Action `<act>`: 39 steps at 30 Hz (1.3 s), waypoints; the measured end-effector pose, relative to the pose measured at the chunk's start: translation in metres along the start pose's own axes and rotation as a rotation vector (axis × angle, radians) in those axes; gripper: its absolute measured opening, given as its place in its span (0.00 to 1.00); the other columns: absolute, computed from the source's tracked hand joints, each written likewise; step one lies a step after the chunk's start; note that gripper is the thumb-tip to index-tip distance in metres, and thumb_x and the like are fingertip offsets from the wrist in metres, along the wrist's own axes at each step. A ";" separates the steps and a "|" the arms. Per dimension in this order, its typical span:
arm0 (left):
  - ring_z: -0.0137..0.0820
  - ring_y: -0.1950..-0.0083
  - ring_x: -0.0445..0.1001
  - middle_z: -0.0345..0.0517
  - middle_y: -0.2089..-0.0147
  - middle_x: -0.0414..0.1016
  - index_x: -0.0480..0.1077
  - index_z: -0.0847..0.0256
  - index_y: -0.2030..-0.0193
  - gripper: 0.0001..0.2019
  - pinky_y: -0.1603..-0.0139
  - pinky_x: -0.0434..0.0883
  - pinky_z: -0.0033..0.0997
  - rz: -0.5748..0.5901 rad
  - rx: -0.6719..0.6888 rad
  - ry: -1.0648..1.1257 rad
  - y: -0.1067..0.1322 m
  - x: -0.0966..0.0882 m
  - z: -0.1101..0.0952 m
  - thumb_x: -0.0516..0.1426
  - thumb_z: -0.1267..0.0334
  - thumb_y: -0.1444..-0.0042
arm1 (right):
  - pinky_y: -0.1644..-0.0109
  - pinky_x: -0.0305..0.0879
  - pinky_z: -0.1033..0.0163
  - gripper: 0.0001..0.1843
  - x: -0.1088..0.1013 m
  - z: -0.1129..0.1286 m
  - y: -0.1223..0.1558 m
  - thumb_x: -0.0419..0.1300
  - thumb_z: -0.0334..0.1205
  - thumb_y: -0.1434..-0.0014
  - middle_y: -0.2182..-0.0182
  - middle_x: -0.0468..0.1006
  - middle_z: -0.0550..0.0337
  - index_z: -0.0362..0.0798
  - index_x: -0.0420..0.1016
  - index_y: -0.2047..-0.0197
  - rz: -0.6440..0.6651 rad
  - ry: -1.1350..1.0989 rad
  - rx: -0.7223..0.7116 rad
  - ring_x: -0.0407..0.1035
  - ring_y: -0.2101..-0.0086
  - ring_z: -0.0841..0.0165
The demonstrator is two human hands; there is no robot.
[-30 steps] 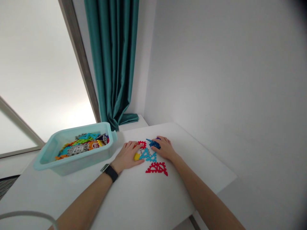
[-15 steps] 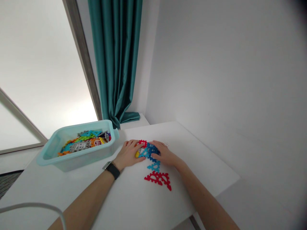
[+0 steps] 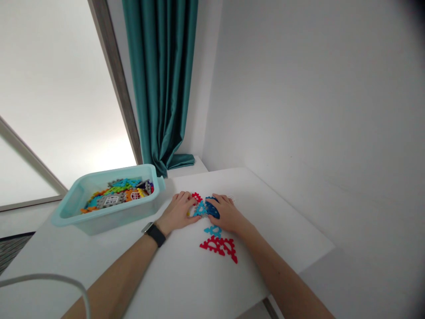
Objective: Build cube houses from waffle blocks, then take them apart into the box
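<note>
Room for a hand runs along the worktop's right side, between the red interlocking pieces and the wall, which closes off that edge. The left hand and right hand sit side by side mid-worktop. The pale teal plastic tub, just beside the left hand, blocks the left side; a white cable curves over the near left corner.

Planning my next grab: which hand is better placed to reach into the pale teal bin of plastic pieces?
Left, likely: the left hand sits just beside the bin, while the right hand lies farther off, on a dark blue piece.
</note>
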State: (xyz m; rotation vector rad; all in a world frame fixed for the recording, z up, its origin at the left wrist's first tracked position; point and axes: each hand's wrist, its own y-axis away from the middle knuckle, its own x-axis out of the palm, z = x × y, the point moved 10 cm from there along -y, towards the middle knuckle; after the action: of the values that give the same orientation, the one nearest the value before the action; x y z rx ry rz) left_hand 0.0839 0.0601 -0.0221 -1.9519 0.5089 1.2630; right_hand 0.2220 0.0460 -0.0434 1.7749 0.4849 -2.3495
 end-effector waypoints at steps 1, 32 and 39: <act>0.46 0.44 0.66 0.53 0.48 0.70 0.72 0.57 0.53 0.19 0.45 0.66 0.47 -0.007 0.004 0.016 0.000 0.000 0.000 0.62 0.46 0.44 | 0.36 0.53 0.43 0.31 0.000 0.001 0.000 0.63 0.44 0.42 0.36 0.65 0.44 0.51 0.67 0.36 -0.009 0.013 -0.009 0.58 0.40 0.49; 0.45 0.40 0.65 0.54 0.42 0.65 0.72 0.58 0.55 0.15 0.41 0.71 0.48 -0.125 0.164 0.169 -0.001 -0.009 -0.021 0.67 0.60 0.48 | 0.37 0.52 0.45 0.25 0.002 0.001 -0.001 0.58 0.47 0.37 0.42 0.70 0.49 0.53 0.67 0.37 -0.032 0.017 -0.053 0.62 0.43 0.54; 0.39 0.43 0.72 0.53 0.40 0.69 0.71 0.58 0.48 0.16 0.41 0.72 0.42 -0.036 0.168 0.212 -0.002 0.001 -0.023 0.62 0.64 0.42 | 0.37 0.52 0.44 0.26 0.001 0.000 0.000 0.58 0.47 0.37 0.41 0.70 0.49 0.54 0.67 0.36 -0.025 -0.009 -0.046 0.61 0.43 0.54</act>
State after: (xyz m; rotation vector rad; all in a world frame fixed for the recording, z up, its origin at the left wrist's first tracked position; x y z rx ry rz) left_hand 0.0993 0.0440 -0.0164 -1.9523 0.6607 0.9641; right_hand 0.2221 0.0460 -0.0443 1.7469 0.5583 -2.3424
